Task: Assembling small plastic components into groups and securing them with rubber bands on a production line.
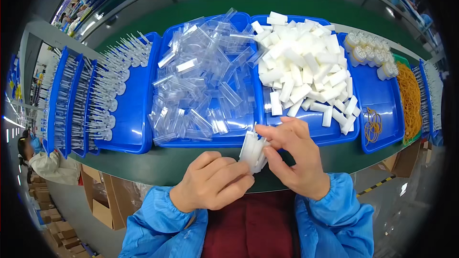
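Note:
In front of me, at the near edge of the green table, my left hand (215,181) is closed round a small bundle of white rectangular pieces (250,152). The bundle stands tilted, its top end pointing away from me. My right hand (296,157) has its thumb against the bundle's right side, with the index fingertip at its top. Whether a rubber band lies under those fingers I cannot make out. Just beyond are a blue tray (308,136) heaped with white blocks (306,62) and one of clear plastic sleeves (205,81).
At left, a blue tray (126,119) holds rows of thin white stemmed parts (103,95), beside upright filled trays (67,105). At right, another tray (385,114) holds banded bundles (368,50) and loose rubber bands (373,124); more bands (409,100) are piled beyond. Cardboard boxes (107,198) stand below left.

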